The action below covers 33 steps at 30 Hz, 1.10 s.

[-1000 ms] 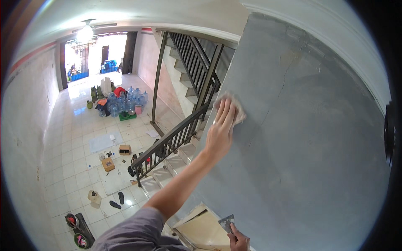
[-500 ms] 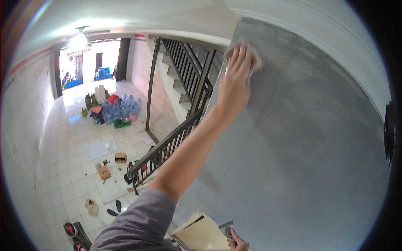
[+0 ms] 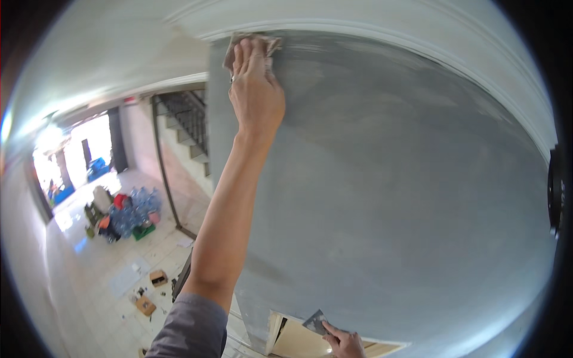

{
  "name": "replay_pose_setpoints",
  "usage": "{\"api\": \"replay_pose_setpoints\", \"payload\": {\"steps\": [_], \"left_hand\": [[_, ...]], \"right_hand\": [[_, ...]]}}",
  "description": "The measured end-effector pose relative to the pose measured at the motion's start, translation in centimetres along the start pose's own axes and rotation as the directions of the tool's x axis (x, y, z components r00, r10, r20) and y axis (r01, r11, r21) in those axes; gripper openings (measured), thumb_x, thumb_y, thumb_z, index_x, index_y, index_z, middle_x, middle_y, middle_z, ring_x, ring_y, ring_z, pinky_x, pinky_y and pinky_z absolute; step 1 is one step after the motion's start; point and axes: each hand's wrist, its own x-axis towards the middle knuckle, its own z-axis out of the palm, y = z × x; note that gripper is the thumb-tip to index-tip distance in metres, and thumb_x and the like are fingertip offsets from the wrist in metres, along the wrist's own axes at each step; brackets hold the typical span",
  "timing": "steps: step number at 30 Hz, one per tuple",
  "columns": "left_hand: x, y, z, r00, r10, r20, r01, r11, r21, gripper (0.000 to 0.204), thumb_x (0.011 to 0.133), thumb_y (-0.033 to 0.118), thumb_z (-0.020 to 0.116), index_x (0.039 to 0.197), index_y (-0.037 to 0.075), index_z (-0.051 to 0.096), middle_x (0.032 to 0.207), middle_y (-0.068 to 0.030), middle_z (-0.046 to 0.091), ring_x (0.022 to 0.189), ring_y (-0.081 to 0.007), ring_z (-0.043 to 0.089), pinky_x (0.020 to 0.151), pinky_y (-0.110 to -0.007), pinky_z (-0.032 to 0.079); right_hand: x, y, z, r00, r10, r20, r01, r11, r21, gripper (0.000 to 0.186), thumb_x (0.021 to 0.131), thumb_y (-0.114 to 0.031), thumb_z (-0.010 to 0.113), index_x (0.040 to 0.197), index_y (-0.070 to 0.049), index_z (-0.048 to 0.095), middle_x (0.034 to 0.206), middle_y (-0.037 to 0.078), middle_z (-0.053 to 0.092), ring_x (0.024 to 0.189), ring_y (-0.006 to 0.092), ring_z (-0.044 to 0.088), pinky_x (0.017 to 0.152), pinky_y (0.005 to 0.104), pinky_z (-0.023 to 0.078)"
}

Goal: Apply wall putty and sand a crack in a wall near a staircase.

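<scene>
My left hand [image 3: 256, 89] is raised to the top left corner of a grey wall [image 3: 388, 179], just under the white moulding. Its fingers press a crumpled brownish rag [image 3: 271, 45] flat against the surface. Low in the picture, my right hand [image 3: 346, 343] grips a flat, dark scraper [image 3: 314, 321] smeared with grey, its handle hidden in the fingers. Behind that hand lies a cream-coloured recess or panel [image 3: 298, 340], cut off by the lower edge.
White moulding [image 3: 334, 27] runs along the ceiling. Down to the left lies a tiled floor [image 3: 89, 268] with blue water bottles [image 3: 140, 209] and small cardboard boxes [image 3: 145, 305]. A staircase [image 3: 188, 134] stands beyond the wall's left edge. A dark round object [image 3: 555, 191] shows at the right rim.
The view has turned toward the wall, and the room has shifted left and down. My left hand now has the rag nearer the moulding. The scraper remains in my right hand.
</scene>
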Motion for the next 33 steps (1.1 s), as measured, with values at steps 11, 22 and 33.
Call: {"api": "replay_pose_setpoints", "payload": {"steps": [11,22,33], "left_hand": [[-3.7,19.8,1.7,0.8,0.591,0.098,-0.484,0.735,-0.475,0.042,0.095,0.004,0.054,0.136,0.004,0.06,0.146,-0.0145,0.058,0.139,-0.0315,0.052,0.104,-0.04,0.054],[-1.0,-4.5,-2.8,0.991,-0.102,0.084,0.107,0.993,-0.055,0.043,0.107,0.013,0.041,0.147,0.006,0.054,0.157,-0.0185,0.046,0.149,-0.0317,0.038,0.119,-0.044,0.037],[-3.6,14.0,3.9,0.984,0.167,-0.057,-0.172,0.98,-0.098,0.043,0.096,0.001,0.052,0.139,0.0,0.058,0.151,-0.0211,0.051,0.148,-0.0382,0.039,0.122,-0.047,0.031]], "right_hand": [[5.6,-7.1,-11.9,0.703,-0.224,-0.676,0.077,0.968,-0.241,0.047,0.094,-0.01,0.07,0.141,-0.007,0.063,0.074,0.008,0.061,0.062,0.0177,0.056,0.059,0.0327,0.047],[4.3,-6.3,-19.1,0.57,-0.077,-0.818,-0.06,0.989,-0.135,0.042,0.101,-0.018,0.063,0.142,-0.008,0.062,0.086,0.006,0.07,0.069,0.0107,0.059,0.061,0.0282,0.045],[7.6,-9.1,-16.0,0.686,0.034,-0.727,-0.075,0.997,-0.024,0.042,0.1,-0.018,0.067,0.139,-0.004,0.063,0.103,0.019,0.076,0.082,0.0157,0.069,0.072,0.0308,0.053]]}}
